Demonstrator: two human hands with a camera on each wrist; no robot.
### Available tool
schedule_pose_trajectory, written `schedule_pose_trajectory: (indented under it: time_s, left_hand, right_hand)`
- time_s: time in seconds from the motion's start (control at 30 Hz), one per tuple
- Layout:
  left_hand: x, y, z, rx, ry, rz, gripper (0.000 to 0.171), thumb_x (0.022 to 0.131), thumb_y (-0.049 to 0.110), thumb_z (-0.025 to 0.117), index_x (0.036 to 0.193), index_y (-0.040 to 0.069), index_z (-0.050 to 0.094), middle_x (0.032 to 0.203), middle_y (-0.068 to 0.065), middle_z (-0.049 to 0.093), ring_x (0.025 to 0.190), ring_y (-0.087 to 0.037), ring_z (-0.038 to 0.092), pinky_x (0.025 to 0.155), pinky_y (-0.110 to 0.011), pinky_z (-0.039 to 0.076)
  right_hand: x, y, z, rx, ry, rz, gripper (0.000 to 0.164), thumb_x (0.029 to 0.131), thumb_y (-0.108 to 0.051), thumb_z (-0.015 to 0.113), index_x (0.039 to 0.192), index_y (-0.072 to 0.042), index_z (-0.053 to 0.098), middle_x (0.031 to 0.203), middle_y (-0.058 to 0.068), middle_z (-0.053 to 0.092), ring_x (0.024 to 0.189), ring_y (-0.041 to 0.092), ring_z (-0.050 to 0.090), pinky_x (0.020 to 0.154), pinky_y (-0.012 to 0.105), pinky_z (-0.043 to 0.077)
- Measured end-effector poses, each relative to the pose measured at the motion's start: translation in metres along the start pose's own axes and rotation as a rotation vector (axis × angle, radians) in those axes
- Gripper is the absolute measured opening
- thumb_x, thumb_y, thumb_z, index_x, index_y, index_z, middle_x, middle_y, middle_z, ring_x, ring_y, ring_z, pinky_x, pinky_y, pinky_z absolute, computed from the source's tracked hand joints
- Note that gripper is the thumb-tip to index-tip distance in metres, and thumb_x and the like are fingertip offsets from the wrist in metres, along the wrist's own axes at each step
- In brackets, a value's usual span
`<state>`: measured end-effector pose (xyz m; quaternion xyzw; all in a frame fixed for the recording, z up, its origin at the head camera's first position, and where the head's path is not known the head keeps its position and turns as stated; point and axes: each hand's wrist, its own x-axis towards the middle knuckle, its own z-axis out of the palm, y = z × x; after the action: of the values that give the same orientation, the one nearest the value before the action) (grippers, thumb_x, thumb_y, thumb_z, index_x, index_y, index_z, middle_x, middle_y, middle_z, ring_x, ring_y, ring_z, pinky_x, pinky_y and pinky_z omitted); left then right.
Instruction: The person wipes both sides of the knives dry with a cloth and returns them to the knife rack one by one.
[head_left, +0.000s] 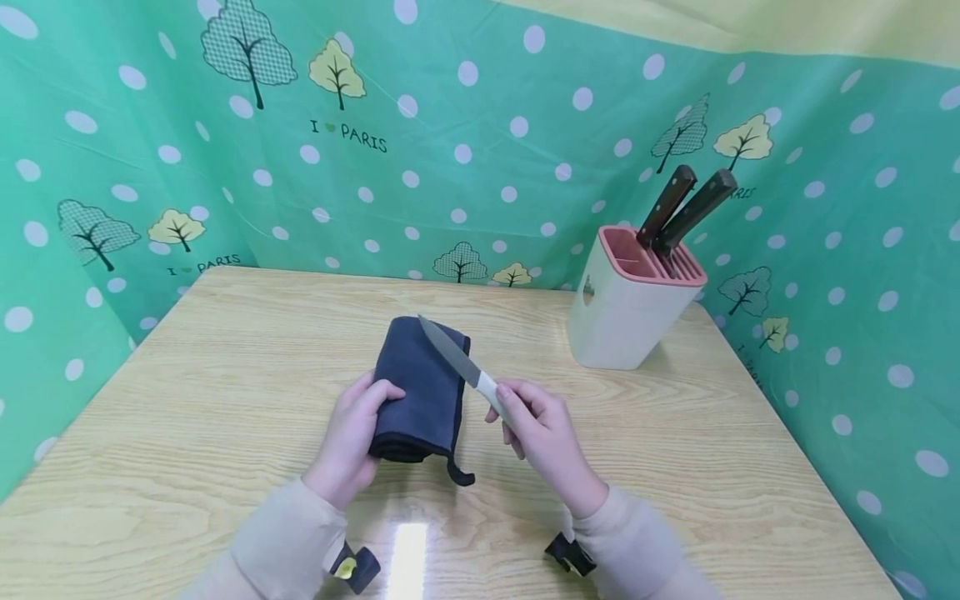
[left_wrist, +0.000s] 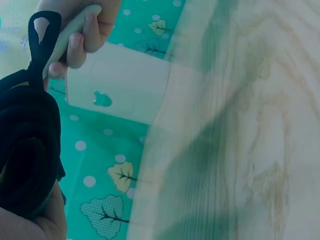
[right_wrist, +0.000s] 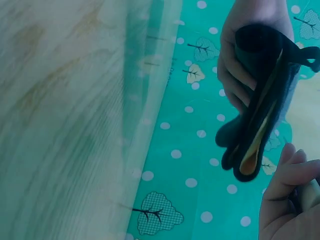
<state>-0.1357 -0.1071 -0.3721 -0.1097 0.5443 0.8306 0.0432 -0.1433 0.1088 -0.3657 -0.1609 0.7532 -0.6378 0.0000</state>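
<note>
A folded dark blue-grey cloth [head_left: 422,387] with black edging and a hanging loop is gripped along its left side by my left hand [head_left: 347,437]. My thumb lies over its upper face. My right hand [head_left: 546,433] holds a kitchen knife [head_left: 453,354] by its pale handle. The grey blade points up and left, overlapping the cloth's upper right part in the head view. From the right wrist, the cloth [right_wrist: 265,115] shows its rolled layers end-on, while the blade is out of sight there. In the left wrist view the knife handle [left_wrist: 65,42] appears behind the cloth's loop.
A white knife block [head_left: 618,321] with a pink top stands at the table's back right, two dark-handled knives [head_left: 686,208] upright in it. The wooden table [head_left: 187,417] meets a green patterned curtain [head_left: 420,192] at the back and sides.
</note>
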Motion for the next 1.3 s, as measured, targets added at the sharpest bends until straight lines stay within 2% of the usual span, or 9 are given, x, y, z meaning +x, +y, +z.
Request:
schedule_pose_trajectory:
  time_s: [0.23,0.47,0.77,1.1,1.3]
  left_hand:
    - [-0.001,-0.008,0.004,0.023,-0.019,-0.017,0.029,0.082,0.007,0.048,0.110,0.003,0.051,0.095,-0.009,0.057,0.070,-0.018,0.061,0.065,-0.033,0.053]
    - [-0.007,-0.013,0.009,0.051,-0.052,-0.055,0.036,0.081,0.007,0.049,0.117,0.004,0.051,0.092,-0.010,0.059,0.070,-0.021,0.061,0.063,-0.035,0.052]
    - [-0.011,-0.016,0.014,0.079,-0.113,-0.054,0.037,0.080,0.005,0.048,0.116,0.005,0.053,0.090,-0.012,0.060,0.066,-0.023,0.062,0.060,-0.036,0.052]
    - [-0.013,-0.013,0.017,0.085,-0.098,-0.052,0.043,0.078,0.006,0.050,0.121,0.010,0.054,0.090,-0.011,0.059,0.067,-0.022,0.061,0.061,-0.036,0.052]
    - [-0.014,-0.011,0.017,0.072,-0.093,-0.057,0.043,0.078,0.005,0.050,0.121,0.010,0.054,0.093,-0.012,0.059,0.067,-0.022,0.062,0.061,-0.037,0.053]
  right_hand:
    - [0.001,0.003,0.006,0.042,-0.034,0.028,0.027,0.096,-0.019,0.048,0.106,0.001,0.063,0.076,0.019,0.062,0.045,0.009,0.044,0.035,0.022,0.034]
    - [0.000,0.004,0.008,0.096,-0.063,0.068,0.026,0.097,-0.020,0.048,0.113,-0.003,0.058,0.076,0.020,0.062,0.045,0.009,0.044,0.036,0.020,0.032]
    - [0.000,0.005,0.008,0.149,-0.070,0.124,0.025,0.095,-0.022,0.050,0.111,-0.003,0.054,0.069,0.009,0.060,0.041,0.010,0.040,0.035,0.019,0.028]
    - [-0.001,0.003,0.004,0.172,-0.080,0.157,0.026,0.095,-0.022,0.051,0.111,-0.002,0.054,0.068,0.007,0.059,0.041,0.010,0.038,0.036,0.019,0.027]
    - [-0.001,0.001,0.003,0.174,-0.079,0.179,0.025,0.095,-0.022,0.051,0.110,-0.002,0.055,0.069,0.013,0.058,0.041,0.011,0.038,0.037,0.019,0.027]
